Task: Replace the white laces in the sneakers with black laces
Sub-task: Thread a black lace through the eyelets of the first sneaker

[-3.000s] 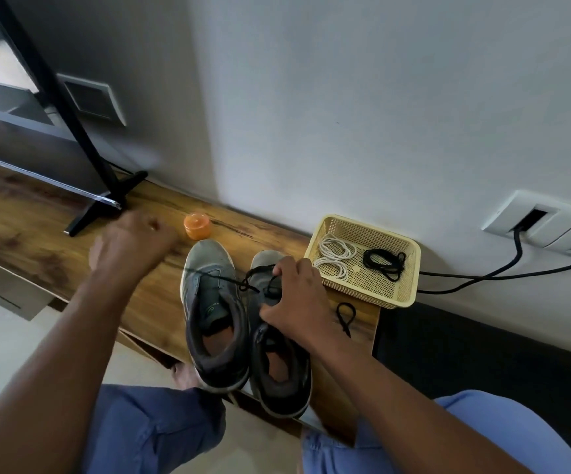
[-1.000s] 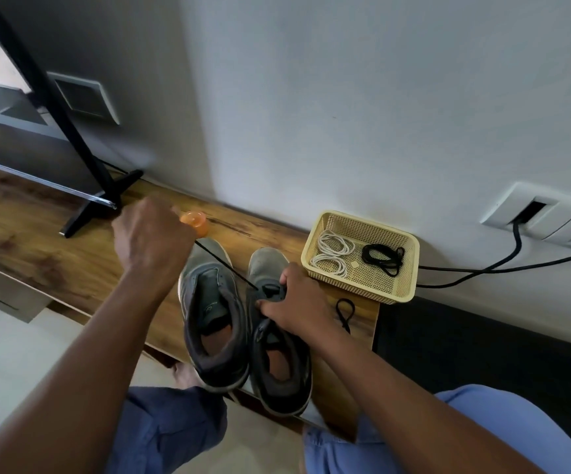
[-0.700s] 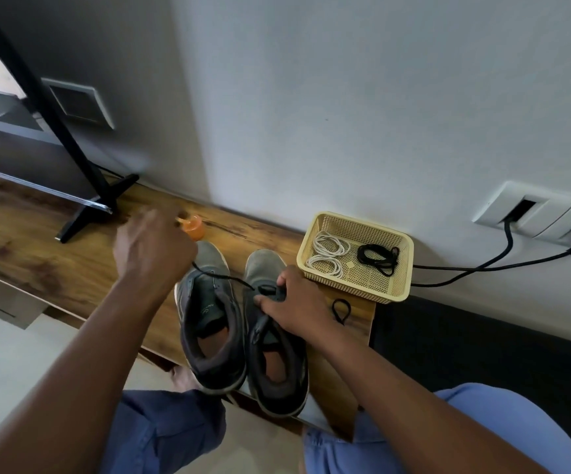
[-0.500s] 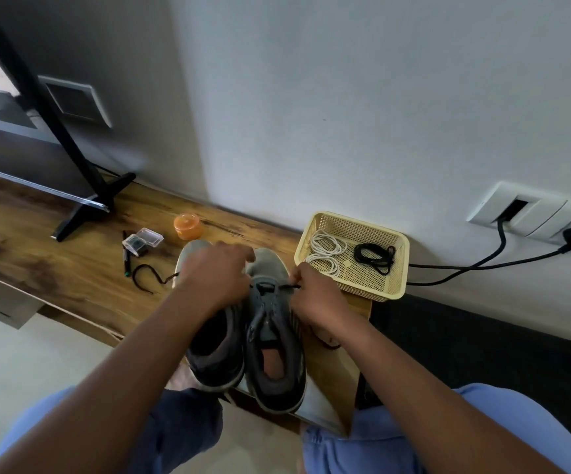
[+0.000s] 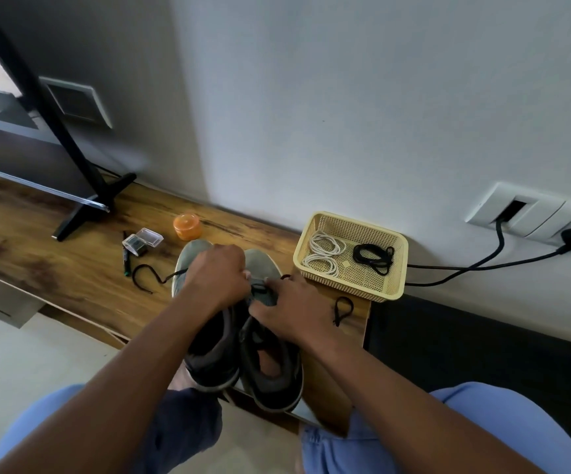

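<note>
Sneakers (image 5: 243,340) stand side by side at frame centre on the wooden shelf (image 5: 72,268), toes to the wall. Left hand (image 5: 217,275) and right hand (image 5: 291,307) meet over the right sneaker's eyelets, fingers curled, pinching the black lace (image 5: 147,280). Its ends trail left and right. Basket (image 5: 350,254), right of centre, holds white laces (image 5: 323,254) and a black coil (image 5: 374,258).

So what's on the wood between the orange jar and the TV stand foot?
Head view: a small clear plastic case and a pen lie between the orange jar and the stand foot.
</note>
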The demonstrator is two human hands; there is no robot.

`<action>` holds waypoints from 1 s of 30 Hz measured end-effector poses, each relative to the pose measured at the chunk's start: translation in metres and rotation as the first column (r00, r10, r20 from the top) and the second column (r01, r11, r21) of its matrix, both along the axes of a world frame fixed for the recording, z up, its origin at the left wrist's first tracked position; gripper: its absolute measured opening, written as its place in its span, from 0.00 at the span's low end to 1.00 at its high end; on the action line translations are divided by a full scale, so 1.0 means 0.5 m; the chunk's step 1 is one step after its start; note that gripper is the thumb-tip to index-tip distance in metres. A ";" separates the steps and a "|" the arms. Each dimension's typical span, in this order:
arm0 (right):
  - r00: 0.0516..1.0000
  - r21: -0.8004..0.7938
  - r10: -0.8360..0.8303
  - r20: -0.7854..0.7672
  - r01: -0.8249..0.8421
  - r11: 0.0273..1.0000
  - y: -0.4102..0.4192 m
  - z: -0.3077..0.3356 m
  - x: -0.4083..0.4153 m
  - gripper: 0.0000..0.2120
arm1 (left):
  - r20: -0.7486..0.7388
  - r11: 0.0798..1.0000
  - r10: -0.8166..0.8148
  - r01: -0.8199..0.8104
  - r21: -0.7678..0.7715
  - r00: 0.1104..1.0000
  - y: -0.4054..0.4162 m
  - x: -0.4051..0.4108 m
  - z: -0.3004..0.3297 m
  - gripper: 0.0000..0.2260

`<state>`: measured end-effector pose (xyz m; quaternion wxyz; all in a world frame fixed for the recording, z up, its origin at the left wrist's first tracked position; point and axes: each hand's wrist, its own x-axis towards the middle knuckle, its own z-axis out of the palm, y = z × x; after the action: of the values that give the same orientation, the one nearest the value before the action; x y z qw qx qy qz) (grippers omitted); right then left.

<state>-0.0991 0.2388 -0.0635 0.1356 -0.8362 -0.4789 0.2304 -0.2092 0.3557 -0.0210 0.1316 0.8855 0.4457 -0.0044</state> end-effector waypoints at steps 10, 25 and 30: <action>0.999 -0.110 0.038 0.028 -0.034 0.993 0.017 0.021 0.003 0.26 | 0.399 0.965 0.259 -0.217 -0.148 0.880 0.040 -0.036 0.037 0.12; 0.997 0.029 -0.031 0.072 0.029 0.999 0.034 0.048 0.028 0.13 | 0.374 0.975 0.158 -0.205 0.089 0.914 0.037 -0.041 0.067 0.28; 0.896 0.357 -0.035 -0.442 0.212 0.910 0.046 0.159 0.044 0.21 | 0.828 0.966 0.251 -0.075 -0.247 0.501 0.024 -0.032 0.124 0.31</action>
<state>-0.0770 0.2619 0.0162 0.4177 -0.7498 -0.4188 0.2965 -0.2254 0.3675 0.0412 0.4118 0.7111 0.4028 0.4031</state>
